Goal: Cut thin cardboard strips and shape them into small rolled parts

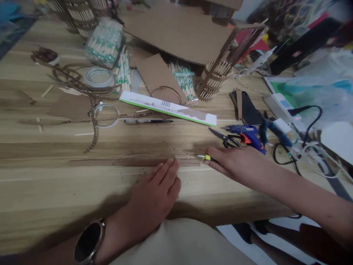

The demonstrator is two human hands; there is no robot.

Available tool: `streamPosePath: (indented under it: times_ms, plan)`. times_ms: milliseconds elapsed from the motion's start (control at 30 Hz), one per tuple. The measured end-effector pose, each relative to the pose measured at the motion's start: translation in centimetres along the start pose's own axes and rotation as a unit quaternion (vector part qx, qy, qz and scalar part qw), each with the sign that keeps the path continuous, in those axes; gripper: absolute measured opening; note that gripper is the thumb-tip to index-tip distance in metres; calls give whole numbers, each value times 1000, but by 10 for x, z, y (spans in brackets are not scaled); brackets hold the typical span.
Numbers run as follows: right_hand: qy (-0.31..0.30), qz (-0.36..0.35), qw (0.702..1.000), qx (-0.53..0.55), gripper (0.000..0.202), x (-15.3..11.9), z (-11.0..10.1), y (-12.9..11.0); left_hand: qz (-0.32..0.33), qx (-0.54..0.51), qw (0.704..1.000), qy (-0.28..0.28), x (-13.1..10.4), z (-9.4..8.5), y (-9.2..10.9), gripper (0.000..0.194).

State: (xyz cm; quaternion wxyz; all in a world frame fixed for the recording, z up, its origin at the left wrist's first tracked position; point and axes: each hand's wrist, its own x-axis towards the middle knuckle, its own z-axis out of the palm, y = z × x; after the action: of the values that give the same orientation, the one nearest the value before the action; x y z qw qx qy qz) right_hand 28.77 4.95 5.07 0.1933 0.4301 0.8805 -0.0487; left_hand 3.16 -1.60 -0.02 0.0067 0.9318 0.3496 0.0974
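A long, thin brown strip (132, 162), which looks like cardboard, lies flat along the front part of the table. My left hand (157, 187), with a watch on its wrist, rests on the strip with its fingers stretched out. My right hand (231, 162) is closed around a craft knife (204, 157) with a yellow collar and a thin metal tip. That tip points left, at the right end of the strip; I cannot tell whether it touches. Small dark crumbs are scattered around the strip. Most of the knife's handle is hidden in my right hand.
Beyond my right hand lie black scissors (224, 137) and a blue glue gun (249, 133). A pen (147, 121) and a white-and-green strip (168, 107) lie further back. Tape rolls (99, 76), packed sticks (106, 40), cardboard (179, 31) and a stick-built cylinder (213, 81) crowd the rear. Cables (320, 154) tangle at right.
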Motion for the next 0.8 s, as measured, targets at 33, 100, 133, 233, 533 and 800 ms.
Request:
streamPosePath:
  times_ms: [33,100,133,233,533,800]
  plan:
    - [7,1,1000,-8,28,5,-2,-6,-5,3,1000,20,-4,-3,-3,21]
    - [4,-9,1000,-7,26,17,-8,-20,-30,32,998,50,-15,-7,-12,26]
    - [-1,-19,1000,1,24,23,-12,-28,-50,54,996,55,-21,-9,-17,27]
    - [-9,-37,999,15,18,41,-20,-51,-80,101,991,32,-38,-8,-29,31]
    - [20,-73,996,-38,18,62,-24,-82,-83,135,987,-4,-47,7,-27,34]
    - [-19,-54,997,-48,27,65,-36,-90,-100,113,989,-2,-48,10,-27,38]
